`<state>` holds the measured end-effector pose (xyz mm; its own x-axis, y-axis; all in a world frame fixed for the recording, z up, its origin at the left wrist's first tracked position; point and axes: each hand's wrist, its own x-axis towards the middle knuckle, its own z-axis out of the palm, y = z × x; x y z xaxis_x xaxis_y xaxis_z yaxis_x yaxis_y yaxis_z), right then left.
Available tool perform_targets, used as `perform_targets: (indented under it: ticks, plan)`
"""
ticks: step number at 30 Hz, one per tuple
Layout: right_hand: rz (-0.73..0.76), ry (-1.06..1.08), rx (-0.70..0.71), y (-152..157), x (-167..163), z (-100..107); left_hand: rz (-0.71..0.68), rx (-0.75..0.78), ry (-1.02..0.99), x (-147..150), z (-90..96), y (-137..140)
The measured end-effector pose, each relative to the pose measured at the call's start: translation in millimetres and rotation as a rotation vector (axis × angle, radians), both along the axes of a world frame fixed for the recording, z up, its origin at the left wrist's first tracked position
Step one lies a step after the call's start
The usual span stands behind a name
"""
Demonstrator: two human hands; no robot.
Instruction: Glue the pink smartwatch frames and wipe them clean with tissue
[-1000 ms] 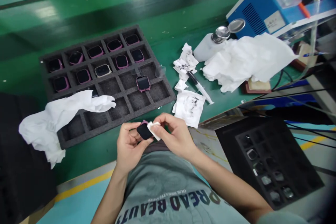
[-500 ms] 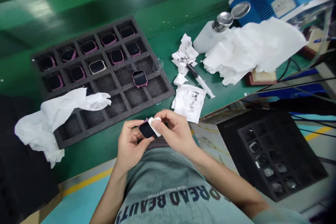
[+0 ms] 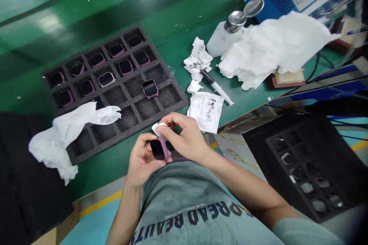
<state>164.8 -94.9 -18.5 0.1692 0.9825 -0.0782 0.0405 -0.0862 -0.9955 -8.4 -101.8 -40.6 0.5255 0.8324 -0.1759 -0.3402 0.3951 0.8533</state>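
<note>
In my left hand [image 3: 143,159] is a purple-framed watch case [image 3: 158,149] without a strap, its dark screen facing up and tilted. My fingers and thumb grip it by the edges. My right hand [image 3: 184,134] pinches a small folded white wipe [image 3: 158,127] at the upper edge of the case. Beyond the hands lies a dark foam tray [image 3: 107,133] with square compartments, several holding watch cases. One purple watch case [image 3: 150,89] rests on the tray's dividers rather than down in a compartment. A pale-framed watch case [image 3: 106,79] sits among the purple ones.
Crumpled white tissue [image 3: 61,128] covers the tray's front left. To the right lie a syringe [image 3: 217,87], stained wipes [image 3: 205,113], a dispenser bottle [image 3: 220,40] with its metal lid up, and a tissue heap [image 3: 267,48]. A second foam tray [image 3: 300,141] stands low at right.
My right hand has drawn the wipe off the screen to the case's far edge. My left hand has turned the case, so its purple side shows. The view has shifted slightly.
</note>
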Motion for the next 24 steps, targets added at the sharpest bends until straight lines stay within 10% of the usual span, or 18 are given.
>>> perform_targets:
  ticks: [14,24]
  plan:
    - [-0.031,0.018,0.042,-12.9,11.4,6.0,0.145,-0.041,0.107,-6.2,-0.1,-1.6]
    - [0.117,-0.498,0.371,-36.9,-2.5,-3.6,0.348,-0.051,0.351,24.6,3.9,-5.7]
